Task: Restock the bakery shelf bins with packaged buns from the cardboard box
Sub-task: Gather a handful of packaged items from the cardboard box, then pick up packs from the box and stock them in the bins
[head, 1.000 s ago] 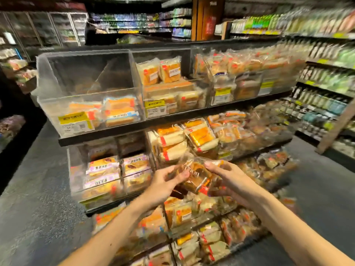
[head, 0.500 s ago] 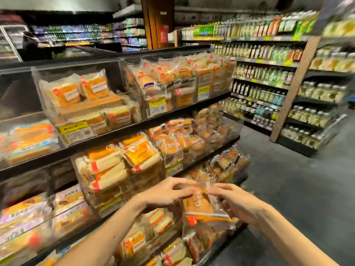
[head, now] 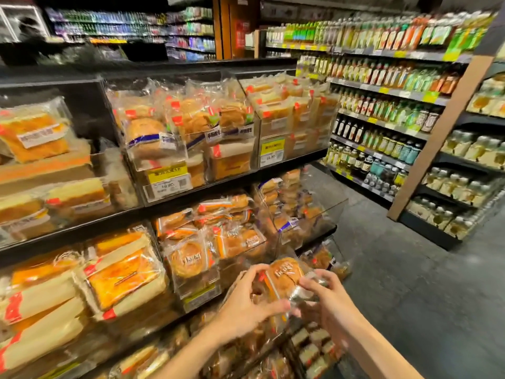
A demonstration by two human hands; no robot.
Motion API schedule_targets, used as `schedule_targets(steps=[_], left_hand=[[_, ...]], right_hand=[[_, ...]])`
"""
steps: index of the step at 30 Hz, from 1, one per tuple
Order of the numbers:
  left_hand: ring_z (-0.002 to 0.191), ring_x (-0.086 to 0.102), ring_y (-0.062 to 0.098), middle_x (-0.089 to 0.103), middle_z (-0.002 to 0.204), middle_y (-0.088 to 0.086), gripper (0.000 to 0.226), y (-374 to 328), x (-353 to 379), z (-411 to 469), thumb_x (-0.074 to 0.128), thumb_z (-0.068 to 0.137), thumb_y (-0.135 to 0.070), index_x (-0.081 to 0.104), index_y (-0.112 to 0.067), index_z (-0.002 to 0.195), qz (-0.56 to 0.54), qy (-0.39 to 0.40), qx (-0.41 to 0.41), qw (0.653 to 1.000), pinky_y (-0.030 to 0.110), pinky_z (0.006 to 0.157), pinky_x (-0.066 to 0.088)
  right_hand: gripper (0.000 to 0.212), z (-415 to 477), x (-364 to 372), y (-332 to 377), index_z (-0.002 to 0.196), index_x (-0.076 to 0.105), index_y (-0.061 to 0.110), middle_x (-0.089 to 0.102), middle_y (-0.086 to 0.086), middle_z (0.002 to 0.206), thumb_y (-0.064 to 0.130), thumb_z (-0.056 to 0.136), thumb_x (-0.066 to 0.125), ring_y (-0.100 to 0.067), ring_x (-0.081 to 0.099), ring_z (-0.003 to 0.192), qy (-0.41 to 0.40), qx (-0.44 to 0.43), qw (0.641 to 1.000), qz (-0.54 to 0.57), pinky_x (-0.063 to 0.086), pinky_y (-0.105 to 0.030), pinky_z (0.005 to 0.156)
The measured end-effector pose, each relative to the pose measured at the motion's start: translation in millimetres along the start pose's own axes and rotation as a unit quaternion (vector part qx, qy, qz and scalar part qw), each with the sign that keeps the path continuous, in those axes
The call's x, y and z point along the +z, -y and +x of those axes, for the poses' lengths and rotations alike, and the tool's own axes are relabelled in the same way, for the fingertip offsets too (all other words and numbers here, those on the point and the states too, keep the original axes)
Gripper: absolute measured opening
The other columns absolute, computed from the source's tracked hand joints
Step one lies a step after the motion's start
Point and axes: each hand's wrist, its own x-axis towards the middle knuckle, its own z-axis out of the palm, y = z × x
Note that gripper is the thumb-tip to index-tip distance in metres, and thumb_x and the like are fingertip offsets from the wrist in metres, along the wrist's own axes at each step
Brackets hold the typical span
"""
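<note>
"Where is the bun pack?"

"The bun pack is in the lower middle of the frame. Two hands hold it up, just in front of the clear bins."

"How do the hands hold it?"

"The left hand curls its fingers over the top left of the pack, with its thumb under it. The right hand pinches the shiny wrapper on the right side."

"Can you see the whole bun?"

"No. The hands hide its lower part. The words on the wrapper are too smeared to read."

"What else is hard to see?"

"Both arms are cut off at the bottom edge. The bakery shelf runs off the left edge, and the packs there are blurry. The bins under the arms, at the bottom of the frame, are mostly hidden, so I cannot tell what is in them. The bottles at the upper right are too small to read."
</note>
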Motion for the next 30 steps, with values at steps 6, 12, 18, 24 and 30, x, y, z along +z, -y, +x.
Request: schedule_targets(steps=[6,12,18,24,30], left_hand=[[0.122,0.034,-0.001,0.034,0.134,-0.021,0.075,-18,-17,65,0.073,0.080,-0.052,0.032,-0.042,0.142,0.154,-0.056,0.028,0.986,0.017,0.098,0.027],[0.133,0.035,0.009,0.033,0.148,-0.005,0.070,-15,-48,133,0.065,0.092,-0.040,0.028,-0.028,0.150,0.222,-0.112,0.007,0.969,0.012,0.097,0.022],[0.135,0.034,0.021,0.039,0.148,0.001,0.069,9,-58,158,0.054,0.096,-0.049,0.020,-0.028,0.152,0.380,-0.095,-0.072,0.917,0.039,0.113,0.031],[0.145,0.022,0.027,0.022,0.162,0.000,0.068,12,-47,167,0.042,0.099,-0.055,0.016,-0.029,0.157,0.518,-0.051,-0.099,0.848,0.044,0.116,0.024],[0.145,0.022,0.033,0.023,0.161,0.006,0.071,9,-40,169,0.036,0.100,-0.058,0.009,-0.028,0.158,0.580,-0.021,-0.135,0.803,0.046,0.117,0.021]], right_hand=[[0.034,68,9,43,0.091,0.062,0.019,0.070,-0.012,0.088,0.030,0.071,0.086,-0.024,0.066,0.073,0.047,-0.076,0.970,-0.224,0.054,-0.041,0.066],[0.047,145,37,88,0.125,0.058,0.013,0.067,-0.002,0.115,0.040,0.089,0.070,-0.013,0.060,0.098,0.071,-0.271,0.824,-0.492,0.042,-0.021,0.075],[0.061,196,52,86,0.139,0.047,0.019,0.063,-0.007,0.126,0.049,0.089,0.065,-0.031,0.057,0.115,0.113,-0.394,0.630,-0.659,0.049,-0.043,0.089],[0.051,215,50,79,0.097,0.076,0.017,0.066,-0.013,0.097,0.049,0.059,0.089,-0.033,0.063,0.092,0.096,-0.437,0.514,-0.731,0.054,-0.046,0.071],[0.052,212,56,91,0.128,0.062,0.018,0.047,-0.011,0.136,0.056,0.094,0.050,-0.030,0.037,0.130,0.132,-0.429,0.460,-0.766,0.033,-0.047,0.104]])
